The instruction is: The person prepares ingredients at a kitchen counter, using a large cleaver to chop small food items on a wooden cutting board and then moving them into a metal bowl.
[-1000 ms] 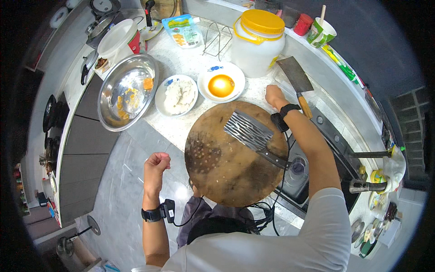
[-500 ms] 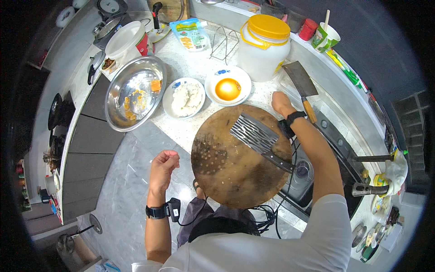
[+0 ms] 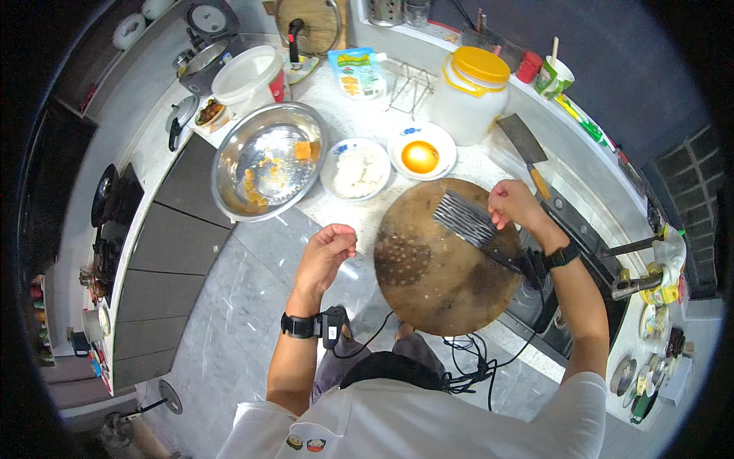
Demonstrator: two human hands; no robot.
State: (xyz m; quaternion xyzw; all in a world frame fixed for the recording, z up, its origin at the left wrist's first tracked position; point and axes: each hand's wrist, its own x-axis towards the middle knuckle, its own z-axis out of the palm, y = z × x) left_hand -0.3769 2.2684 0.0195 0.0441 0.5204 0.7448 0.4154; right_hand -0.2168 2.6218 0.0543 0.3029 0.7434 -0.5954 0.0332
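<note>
My left hand [image 3: 327, 256] hovers over the floor left of the round wooden chopping board [image 3: 417, 294]. Its fingers are curled in against the thumb, with nothing visible in them. Above the board's upper right edge is my right hand [image 3: 514, 205], its fingers loosely closed and pointing down. It is beside, and seems apart from, a crinkle-cut knife [image 3: 464, 219] lying on the board with its ridged blade to the upper left. The knife's dark handle partly disappears near my right wrist strap.
Beyond the board stand a bowl of brown-orange liquid [image 3: 453, 157], a bowl of white food [image 3: 355, 190], and a steel basin [image 3: 229, 200] with orange pieces. A cleaver [image 3: 524, 140] lies by a yellow-lidded jar [image 3: 470, 115]. Black cables [image 3: 470, 367] hang below the board.
My right hand has come back from beyond the board to beside the crinkle-cut knife. My left hand has risen slightly, still curled. The whole view has shifted, moving the counter things rightward.
</note>
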